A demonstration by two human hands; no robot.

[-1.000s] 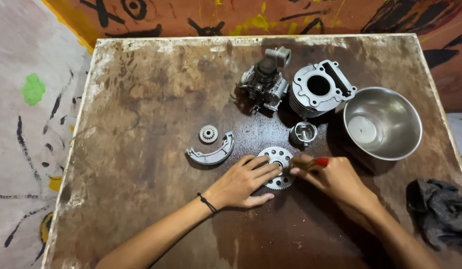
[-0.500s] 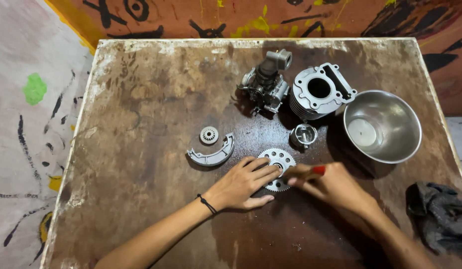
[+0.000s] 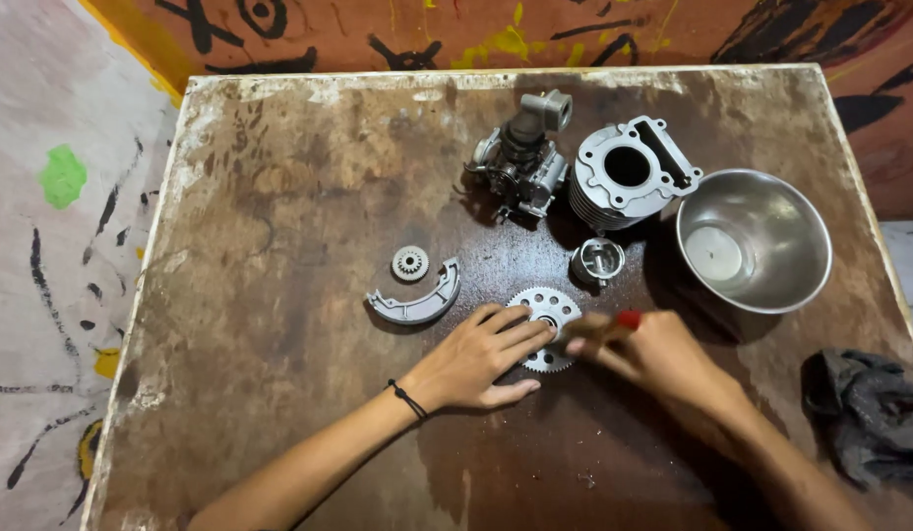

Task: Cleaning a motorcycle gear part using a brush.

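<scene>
Sprocket, likely rigid, heavy, sharp-toothed: pinned flat under left hand, right hand pinching red-tipped tool; best gripped by rim

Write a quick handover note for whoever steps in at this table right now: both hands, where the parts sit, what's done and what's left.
Left hand: flat on the toothed sprocket, pinning it to the table.
Right hand: holds a red-tipped tool at the sprocket's hub.
Nearby: brake shoe and small gear to the left; piston, cylinder block, carburetor and steel bowl beyond; rag at right.
Done: parts laid out.
Left: work at the hub under way; other parts untouched.
</scene>
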